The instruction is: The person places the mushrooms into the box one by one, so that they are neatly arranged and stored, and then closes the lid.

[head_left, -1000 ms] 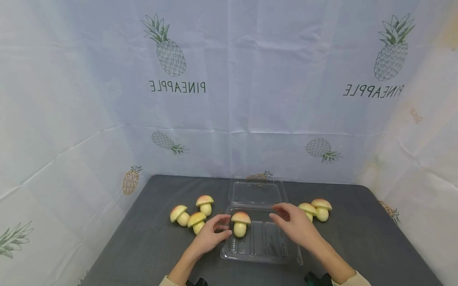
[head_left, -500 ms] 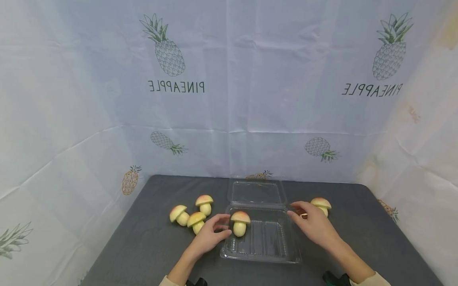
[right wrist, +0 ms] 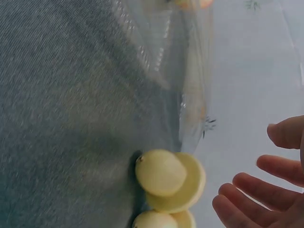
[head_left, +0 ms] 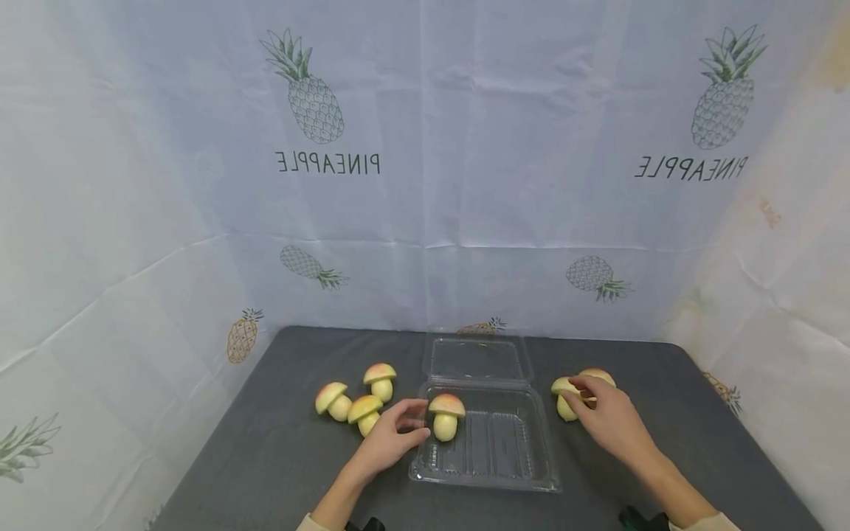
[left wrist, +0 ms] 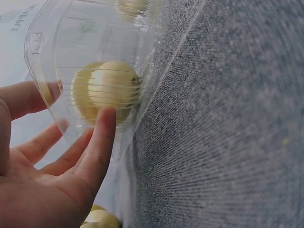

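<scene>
A clear plastic clamshell box [head_left: 491, 483] lies with its lid folded back. One model mushroom [head_left: 446, 424], with a pale yellow stem and red-tinged cap, is in its left part. My left hand [head_left: 392, 435] is at the box's left side, fingers extended; in the left wrist view a fingertip [left wrist: 107, 116] is right at the clear wall, over the mushroom behind it. Right of the box, my right hand [head_left: 607, 417] hovers by a mushroom [head_left: 566, 409], fingers spread. The right wrist view has this mushroom [right wrist: 161, 173] apart from the fingers [right wrist: 261, 190].
Three more mushrooms [head_left: 364, 407] lie left of the box, beside my left hand. Another mushroom [head_left: 598, 375] is partly hidden behind my right hand. The dark table [head_left: 265, 457] ends at a pineapple-print curtain [head_left: 491, 184] at the back and sides.
My right hand has moved right from above the box to the right-hand mushrooms. The left hand stays at the box's left side, and the mushroom inside has not moved.
</scene>
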Tool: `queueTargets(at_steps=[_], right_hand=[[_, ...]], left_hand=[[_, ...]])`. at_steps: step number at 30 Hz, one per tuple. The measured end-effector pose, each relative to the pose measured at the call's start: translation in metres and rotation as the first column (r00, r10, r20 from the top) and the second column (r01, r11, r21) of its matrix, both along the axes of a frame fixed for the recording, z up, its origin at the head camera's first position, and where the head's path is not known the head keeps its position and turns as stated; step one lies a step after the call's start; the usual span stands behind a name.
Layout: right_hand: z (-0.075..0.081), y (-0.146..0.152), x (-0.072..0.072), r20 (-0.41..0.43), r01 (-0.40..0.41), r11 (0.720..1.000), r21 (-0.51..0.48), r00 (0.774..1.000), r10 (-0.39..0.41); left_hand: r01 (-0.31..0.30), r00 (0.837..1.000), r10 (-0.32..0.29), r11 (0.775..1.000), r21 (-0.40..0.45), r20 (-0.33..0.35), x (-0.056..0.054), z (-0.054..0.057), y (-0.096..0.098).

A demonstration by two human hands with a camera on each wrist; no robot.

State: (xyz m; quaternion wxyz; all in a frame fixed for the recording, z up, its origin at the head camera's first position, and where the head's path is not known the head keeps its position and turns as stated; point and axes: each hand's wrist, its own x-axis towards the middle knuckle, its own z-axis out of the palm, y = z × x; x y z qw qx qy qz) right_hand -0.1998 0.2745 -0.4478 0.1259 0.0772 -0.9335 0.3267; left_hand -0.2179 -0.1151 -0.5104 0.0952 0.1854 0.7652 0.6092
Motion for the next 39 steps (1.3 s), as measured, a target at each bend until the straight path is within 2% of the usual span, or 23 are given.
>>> queueTargets(at_steps=[5, 9, 22, 32, 39], right_hand=[[-0.008, 0.010, -0.004, -0.081, 0.011, 1.000, 0.015, 0.997, -0.009], [-0.014, 0.017, -0.008, -0.104, 0.011, 1.000, 0.015, 0.995, -0.010], [-0.023, 0.025, -0.016, -0.003, 0.046, 0.999, 0.003, 0.999, -0.046], [-0.033, 0.024, -0.021, -0.053, 0.043, 0.999, -0.033, 0.998, -0.045], [-0.040, 0.024, -0.027, -0.009, 0.044, 0.998, -0.037, 0.999, -0.045]], left_hand=[[-0.003, 1.000, 0.003, 1.000, 0.001, 0.001, 0.000, -0.001, 0.001], [0.001, 1.000, -0.001, 1.000, 0.026, 0.014, 0.001, -0.001, 0.001], [-0.008, 1.000, 0.007, 0.999, 0.035, 0.015, 0.003, 0.002, 0.003], [-0.011, 1.000, 0.011, 0.999, 0.040, 0.016, 0.003, 0.004, 0.003], [-0.012, 1.000, 0.012, 0.999, 0.035, 0.018, 0.003, 0.003, 0.002]])
